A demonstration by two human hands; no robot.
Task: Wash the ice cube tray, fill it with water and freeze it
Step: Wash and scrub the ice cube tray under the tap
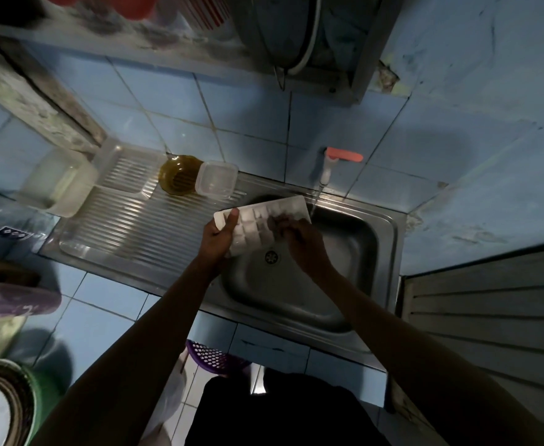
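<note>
- The white ice cube tray (pixel 258 220) is held over the steel sink (pixel 383 239), tilted, with its compartments facing up toward the camera and its far end just beside the stream of water (pixel 315 201).
- The left hand (pixel 219 236) grips the tray's left end, thumb on top of the rim and the fingers wrapped beneath.
- The right hand (pixel 299 239) rests on the tray's right half with curled fingers in the compartments; motion blur hides whether it pinches the tray or only rubs it, so its hold cannot be told.
- A white tap (pixel 327 167) with an orange-pink lever sticks out of the blue tiled wall (pixel 248 117) and runs into the basin, whose drain (pixel 272 256) shows below the tray.
- On the ribbed draining board (pixel 142 226) left of the basin stand an amber glass bowl (pixel 179 175), a clear lidded container (pixel 216 179) touching it, and larger clear plastic boxes (pixel 61 185) further left.
- The counter (pixel 103 304) around the sink is blue tile.
- A purple perforated basket (pixel 213 357) sits on the floor under the counter edge.
- A slatted wooden panel (pixel 489 310) stands at the right.
- The room is dim, and a shelf (pixel 155 40) of kitchenware hangs overhead.
</note>
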